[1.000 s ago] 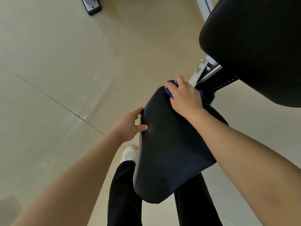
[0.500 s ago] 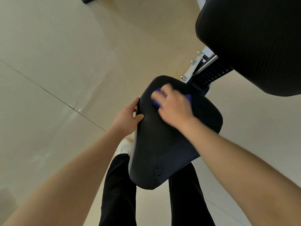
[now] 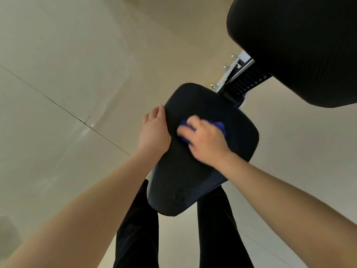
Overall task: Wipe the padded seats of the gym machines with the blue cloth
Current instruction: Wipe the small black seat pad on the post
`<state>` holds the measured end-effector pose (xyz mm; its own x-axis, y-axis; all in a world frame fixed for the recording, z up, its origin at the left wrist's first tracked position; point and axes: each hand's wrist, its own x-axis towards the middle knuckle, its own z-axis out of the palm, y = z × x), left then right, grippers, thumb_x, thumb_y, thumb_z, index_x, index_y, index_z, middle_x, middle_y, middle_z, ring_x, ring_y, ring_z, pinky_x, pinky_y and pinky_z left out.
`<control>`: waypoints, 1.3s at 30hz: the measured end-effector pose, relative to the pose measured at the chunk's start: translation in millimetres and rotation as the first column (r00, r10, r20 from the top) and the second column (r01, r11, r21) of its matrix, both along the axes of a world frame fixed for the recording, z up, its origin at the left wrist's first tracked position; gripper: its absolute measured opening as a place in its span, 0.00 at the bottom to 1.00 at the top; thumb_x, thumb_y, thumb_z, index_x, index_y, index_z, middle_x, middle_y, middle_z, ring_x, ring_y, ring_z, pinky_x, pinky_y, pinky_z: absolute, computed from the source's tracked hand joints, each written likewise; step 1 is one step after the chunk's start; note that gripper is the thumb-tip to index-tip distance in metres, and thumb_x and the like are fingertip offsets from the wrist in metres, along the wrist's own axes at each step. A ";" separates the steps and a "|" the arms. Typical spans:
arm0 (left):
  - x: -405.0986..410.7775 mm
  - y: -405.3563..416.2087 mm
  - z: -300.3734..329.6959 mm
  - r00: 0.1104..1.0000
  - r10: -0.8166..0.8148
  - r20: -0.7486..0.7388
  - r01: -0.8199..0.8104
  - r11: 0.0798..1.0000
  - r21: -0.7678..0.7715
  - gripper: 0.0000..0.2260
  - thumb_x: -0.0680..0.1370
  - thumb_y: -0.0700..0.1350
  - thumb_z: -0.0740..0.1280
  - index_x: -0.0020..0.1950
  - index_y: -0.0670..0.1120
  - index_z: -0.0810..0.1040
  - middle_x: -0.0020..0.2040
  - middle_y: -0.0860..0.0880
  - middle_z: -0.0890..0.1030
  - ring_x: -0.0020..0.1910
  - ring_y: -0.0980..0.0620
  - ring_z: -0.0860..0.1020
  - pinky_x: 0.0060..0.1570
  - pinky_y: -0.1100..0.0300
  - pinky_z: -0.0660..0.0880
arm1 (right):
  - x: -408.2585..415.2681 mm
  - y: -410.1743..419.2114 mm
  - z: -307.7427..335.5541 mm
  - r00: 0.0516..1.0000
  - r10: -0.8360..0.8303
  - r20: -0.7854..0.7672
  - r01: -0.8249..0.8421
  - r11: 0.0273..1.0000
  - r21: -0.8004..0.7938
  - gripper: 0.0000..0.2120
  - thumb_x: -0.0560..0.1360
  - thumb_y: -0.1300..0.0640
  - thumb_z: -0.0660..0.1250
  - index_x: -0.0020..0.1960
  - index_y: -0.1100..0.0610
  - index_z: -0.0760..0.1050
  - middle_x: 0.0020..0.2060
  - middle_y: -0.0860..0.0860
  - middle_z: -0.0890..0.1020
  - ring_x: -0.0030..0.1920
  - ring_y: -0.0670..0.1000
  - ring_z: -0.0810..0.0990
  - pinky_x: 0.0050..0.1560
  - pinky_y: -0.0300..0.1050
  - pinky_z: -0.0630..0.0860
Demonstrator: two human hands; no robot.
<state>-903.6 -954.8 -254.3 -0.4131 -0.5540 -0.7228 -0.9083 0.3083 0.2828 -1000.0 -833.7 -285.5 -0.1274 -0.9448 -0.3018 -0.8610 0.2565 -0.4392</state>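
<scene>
Your right hand lies on the black padded seat of the gym machine, near the middle of its upper surface, with the crumpled blue cloth bunched under the palm. Your fingers are curled down over the cloth and press it against the padding; blue folds show past your fingertips on the far side and again at the left of your knuckles. The hand is blurred, so the exact spread of the fingers cannot be told. A thin gold ring sits on one finger.

Your left hand grips the seat's left edge about halfway along it, thumb on top of the pad and the other fingers wrapped round the rim, hidden below.

At the seat's far end, a white metal bracket with bolts and a black ribbed adjuster rail join it to the frame. Above that, at the upper right, hangs the large black ribbed back pad. Your black trouser legs stand either side of the seat's near end on the beige tiled floor.
</scene>
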 end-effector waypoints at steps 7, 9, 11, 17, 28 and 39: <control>-0.2 32.0 1.2 0.994 -0.082 0.078 0.089 0.992 -0.094 0.37 0.77 0.55 0.62 0.77 0.43 0.45 0.78 0.44 0.43 0.77 0.44 0.47 0.73 0.50 0.51 | -76.7 -6.2 -31.2 0.981 -0.131 -0.146 0.137 0.990 0.036 0.16 0.71 0.64 0.66 0.58 0.54 0.73 0.57 0.58 0.73 0.46 0.61 0.75 0.39 0.53 0.73; -4.6 37.3 -0.2 0.994 -0.050 0.099 0.060 0.993 -0.103 0.41 0.74 0.58 0.65 0.76 0.43 0.45 0.78 0.43 0.42 0.76 0.42 0.47 0.73 0.49 0.52 | -78.6 -10.8 -33.1 0.946 -0.274 -0.174 0.282 0.959 0.023 0.16 0.71 0.65 0.65 0.57 0.54 0.72 0.58 0.57 0.73 0.47 0.60 0.74 0.38 0.51 0.73; -6.3 40.2 0.2 0.996 -0.030 0.086 0.039 0.995 -0.095 0.41 0.74 0.56 0.67 0.76 0.43 0.48 0.78 0.43 0.41 0.76 0.41 0.49 0.72 0.49 0.54 | -63.7 1.5 -26.7 0.958 -0.261 -0.121 0.263 0.965 -0.001 0.16 0.70 0.65 0.66 0.56 0.54 0.73 0.55 0.58 0.74 0.44 0.61 0.75 0.35 0.51 0.75; 0.2 54.9 5.1 0.988 -0.078 0.131 0.083 0.996 -0.035 0.48 0.71 0.58 0.70 0.76 0.43 0.41 0.77 0.41 0.37 0.76 0.40 0.43 0.74 0.48 0.50 | -52.5 51.9 -13.6 0.980 0.197 0.030 -0.194 0.977 -0.093 0.15 0.69 0.62 0.63 0.53 0.52 0.78 0.51 0.56 0.79 0.39 0.58 0.77 0.31 0.48 0.76; -4.0 67.1 0.5 0.962 -0.195 0.190 0.204 0.979 -0.027 0.49 0.71 0.57 0.70 0.76 0.44 0.36 0.74 0.34 0.34 0.75 0.36 0.37 0.73 0.44 0.45 | -21.3 72.9 -9.9 0.990 -0.040 0.136 0.051 0.996 -0.079 0.16 0.67 0.64 0.64 0.53 0.53 0.75 0.51 0.58 0.76 0.41 0.60 0.75 0.36 0.51 0.77; 5.2 64.4 -5.4 0.958 -0.232 0.167 0.244 0.969 -0.051 0.49 0.71 0.60 0.68 0.76 0.46 0.38 0.74 0.36 0.33 0.75 0.37 0.37 0.73 0.45 0.45 | -57.3 91.3 -22.0 0.962 -0.263 -0.077 0.259 0.964 -0.056 0.12 0.67 0.64 0.57 0.47 0.54 0.73 0.49 0.57 0.75 0.41 0.61 0.74 0.36 0.51 0.74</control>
